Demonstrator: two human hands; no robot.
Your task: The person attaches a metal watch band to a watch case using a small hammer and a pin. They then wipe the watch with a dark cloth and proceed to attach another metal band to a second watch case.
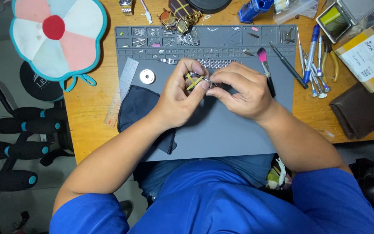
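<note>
Most of the small metal piece (pixel 201 80) pinched between my left hand (pixel 182 96) and right hand (pixel 242 92) is hidden under my fingertips; only a glint of metal and a yellow strip (pixel 192 82) show, and I cannot tell its shape. Just beyond my grip, the metal band (pixel 213 63) runs behind my knuckles. The tiny parts in the mat's trays (pixel 169 38) beyond are too small to tell apart. Far beyond my grip, the blue tool (pixel 255 8) and the dark round thing (pixel 208 4) are cut off by the top edge. The dark cloth (pixel 140 106) disappears under my left wrist.
</note>
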